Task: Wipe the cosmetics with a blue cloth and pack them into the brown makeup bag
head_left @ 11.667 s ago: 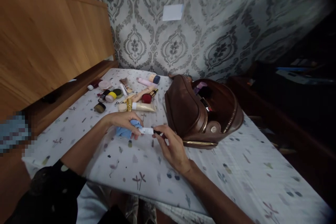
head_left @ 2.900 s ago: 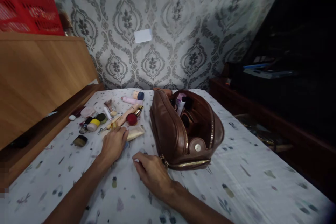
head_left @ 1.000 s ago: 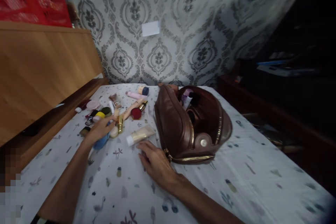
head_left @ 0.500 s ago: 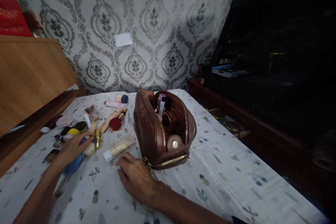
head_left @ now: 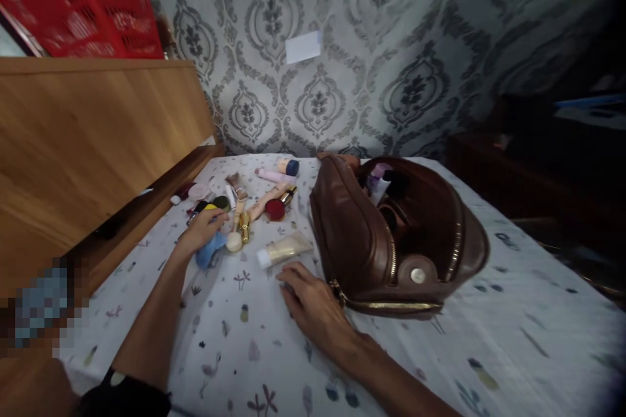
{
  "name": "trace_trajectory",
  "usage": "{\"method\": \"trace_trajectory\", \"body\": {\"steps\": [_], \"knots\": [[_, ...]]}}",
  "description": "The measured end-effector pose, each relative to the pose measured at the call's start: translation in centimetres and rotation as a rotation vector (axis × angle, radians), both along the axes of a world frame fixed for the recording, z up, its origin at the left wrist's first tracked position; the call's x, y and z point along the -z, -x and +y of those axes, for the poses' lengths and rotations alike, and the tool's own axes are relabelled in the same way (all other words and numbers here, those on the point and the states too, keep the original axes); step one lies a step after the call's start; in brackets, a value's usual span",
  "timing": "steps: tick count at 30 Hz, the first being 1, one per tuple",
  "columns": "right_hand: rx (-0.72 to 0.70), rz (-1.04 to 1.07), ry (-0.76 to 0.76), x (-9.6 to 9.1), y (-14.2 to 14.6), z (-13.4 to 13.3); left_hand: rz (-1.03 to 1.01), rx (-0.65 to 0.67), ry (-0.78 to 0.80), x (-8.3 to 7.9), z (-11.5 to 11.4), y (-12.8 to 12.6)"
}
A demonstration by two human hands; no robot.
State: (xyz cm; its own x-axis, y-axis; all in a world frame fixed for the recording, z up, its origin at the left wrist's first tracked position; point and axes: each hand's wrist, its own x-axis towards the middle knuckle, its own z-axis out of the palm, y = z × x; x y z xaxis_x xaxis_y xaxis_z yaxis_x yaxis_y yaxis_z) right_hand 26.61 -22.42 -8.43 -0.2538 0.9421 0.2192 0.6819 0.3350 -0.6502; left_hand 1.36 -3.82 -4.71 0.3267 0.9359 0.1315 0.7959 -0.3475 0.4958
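Note:
My left hand [head_left: 202, 232] reaches into a scatter of cosmetics on the bed sheet [head_left: 254, 339], fingers curled over a blue cloth [head_left: 208, 253]; its fingertips are among small jars and tubes. My right hand [head_left: 309, 303] lies flat on the sheet, fingers spread, touching the front left corner of an open brown leather toiletry bag [head_left: 362, 241]. A cream tube with a white cap [head_left: 283, 249] lies just beyond the right fingertips. The bag's zip is open and bottles [head_left: 379, 182] stand inside.
A wooden headboard [head_left: 92, 143] with a ledge runs along the left, a red crate [head_left: 83, 6] on top. Patterned wallpaper [head_left: 342, 58] stands behind. A red round compact [head_left: 274, 210], a gold lipstick [head_left: 244, 228] and a pink tube [head_left: 274, 175] lie among the cosmetics. Dark furniture stands at right.
My left hand has stayed on the blue cloth among the cosmetics while the view swung back to the left. My right hand has stayed flat beside the bag.

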Motion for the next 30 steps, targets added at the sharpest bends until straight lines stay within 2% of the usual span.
{"method": "trace_trajectory", "body": {"steps": [7,10,13,15,18,22,26,30], "knots": [[-0.007,0.008,-0.035,0.0,-0.1,0.0,0.077,0.135,0.104,-0.5,-1.2,-0.8],[-0.008,0.013,-0.037,0.0,-0.1,0.1,0.111,0.096,0.071,-0.8,-1.7,-1.2],[-0.011,0.022,-0.044,0.0,-0.1,0.1,0.153,0.007,-0.041,-1.4,-2.4,-2.1],[-0.009,0.019,-0.042,0.0,-0.1,0.0,0.177,-0.027,-0.107,-1.8,-3.0,-3.3],[-0.009,0.01,-0.023,-0.1,0.0,-0.1,0.219,0.002,-0.17,-2.6,-3.8,-6.1],[-0.005,0.015,-0.006,-0.1,0.0,-0.1,0.434,0.045,-0.213,-3.3,-3.8,-10.4],[-0.011,0.015,0.005,-0.2,0.0,0.0,0.478,0.043,-0.18,-2.6,-3.0,-13.3],[-0.021,0.011,0.005,-0.2,-0.1,-0.1,0.466,0.027,-0.143,-1.5,-2.6,-14.0]]}}
